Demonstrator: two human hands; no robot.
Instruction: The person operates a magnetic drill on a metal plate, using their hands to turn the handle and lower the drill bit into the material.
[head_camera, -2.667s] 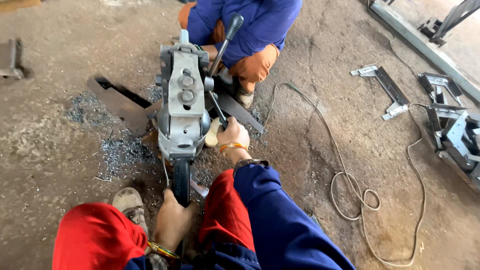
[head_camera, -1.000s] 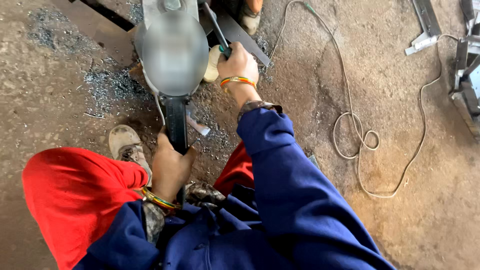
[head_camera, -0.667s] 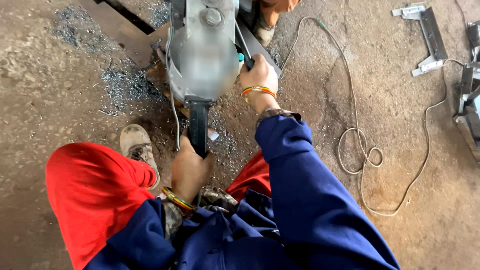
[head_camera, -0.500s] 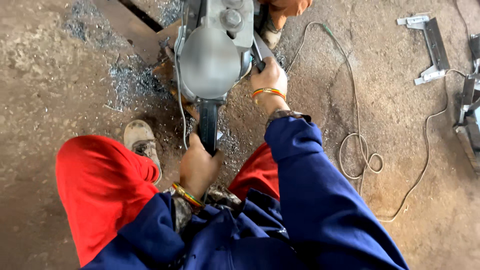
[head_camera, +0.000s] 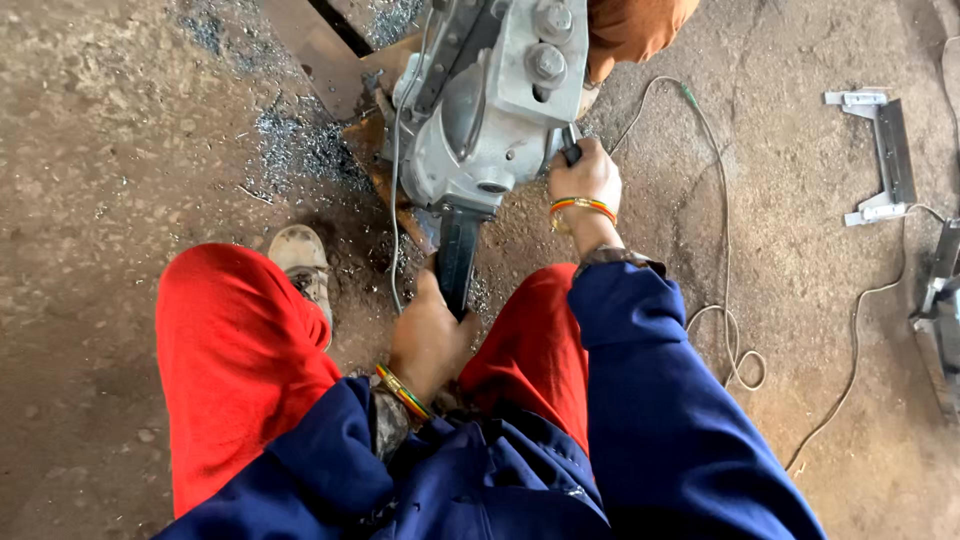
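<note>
We see a heavy grey machine (head_camera: 490, 110) in the upper middle of the frame, standing on the dirt floor (head_camera: 110, 160) over a flat rusty steel strip (head_camera: 320, 50). Our left hand (head_camera: 430, 335), low in the centre, is clenched around the machine's dark handle (head_camera: 458, 260), which points down toward us between red-trousered knees. Our right hand (head_camera: 585, 180), just right of the machine body, grips a short black lever (head_camera: 570, 153) at its side; the fingers seem closed on it, though the machine partly hides them. Metal shavings (head_camera: 290, 150) lie scattered left of the machine, above a dusty shoe (head_camera: 300, 265). At the top edge another person's orange knee (head_camera: 635, 25) sits just behind the machine. A thin cable (head_camera: 725, 300) loops across the floor on the right, near a pale metal bracket (head_camera: 880, 150).
</note>
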